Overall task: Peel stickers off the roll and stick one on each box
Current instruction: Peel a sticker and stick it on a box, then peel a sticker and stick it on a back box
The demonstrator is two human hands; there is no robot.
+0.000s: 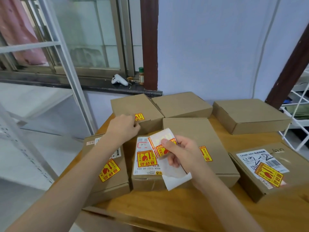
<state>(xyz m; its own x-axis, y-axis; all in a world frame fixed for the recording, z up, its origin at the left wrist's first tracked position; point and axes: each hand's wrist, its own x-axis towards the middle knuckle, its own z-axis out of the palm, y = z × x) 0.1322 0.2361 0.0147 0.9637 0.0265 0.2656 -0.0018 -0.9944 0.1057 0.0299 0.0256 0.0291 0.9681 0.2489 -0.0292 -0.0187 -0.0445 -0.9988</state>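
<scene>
1. A strip of yellow-and-red stickers (pixel 163 148) is pinched between the thumb and fingers of the right hand (pixel 181 154), with bare backing paper (pixel 175 177) curling below it over a labelled box (pixel 147 164).
2. The left hand (pixel 123 127) is pressed, fingers curled, against the front edge of a far box (pixel 133 106), just beside a sticker (pixel 139 116) on that box's lid; nothing is seen grasped in it.
3. Stickers are shown on the near-left box (pixel 108 164), the centre box (pixel 200 139) and the right box (pixel 270 168).
4. Two rear boxes, one (pixel 181 103) in the middle and one (pixel 249 114) at right, are seen unstickered on the wooden table (pixel 167 206).
</scene>
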